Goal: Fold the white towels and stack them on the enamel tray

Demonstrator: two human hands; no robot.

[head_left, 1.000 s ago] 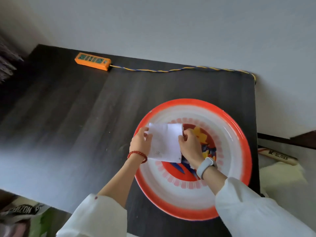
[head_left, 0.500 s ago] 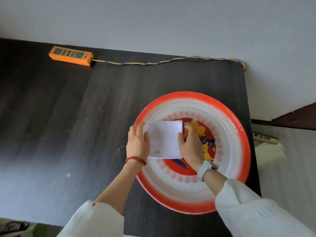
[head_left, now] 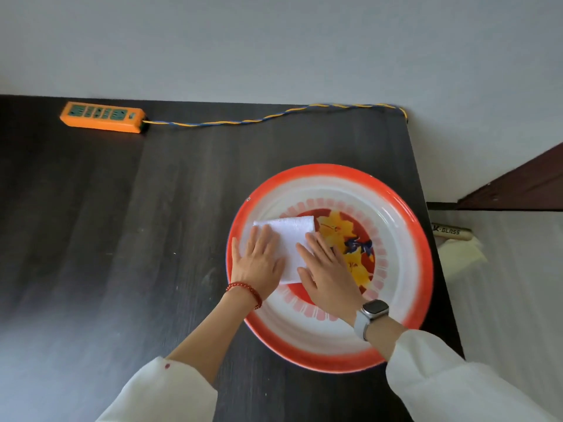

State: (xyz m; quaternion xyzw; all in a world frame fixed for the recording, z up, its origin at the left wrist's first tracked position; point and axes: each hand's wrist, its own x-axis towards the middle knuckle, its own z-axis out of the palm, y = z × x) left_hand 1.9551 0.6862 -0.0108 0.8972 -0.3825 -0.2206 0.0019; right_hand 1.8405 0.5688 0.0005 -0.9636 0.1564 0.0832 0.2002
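A folded white towel (head_left: pixel 291 239) lies flat in the round enamel tray (head_left: pixel 402 287), left of its yellow flower design. The tray has a red rim and a white band. My left hand (head_left: pixel 259 263), with a red bead bracelet at the wrist, presses flat on the towel's left part with straight fingers. My right hand (head_left: pixel 327 269), a watch on its wrist, lies flat over the towel's lower right edge. Both palms cover much of the cloth.
The tray sits near the right edge of a dark wooden table (head_left: pixel 137 239). An orange power strip (head_left: pixel 102 116) lies at the back left, its twisted yellow-blue cord (head_left: pixel 274 115) running along the wall. A wooden stick (head_left: pixel 451 231) and pale cloth lie on the floor right of the table.
Both hands held the towel's side edges above the tray; now the towel lies flat in the tray and both hands press down on it with straight fingers.
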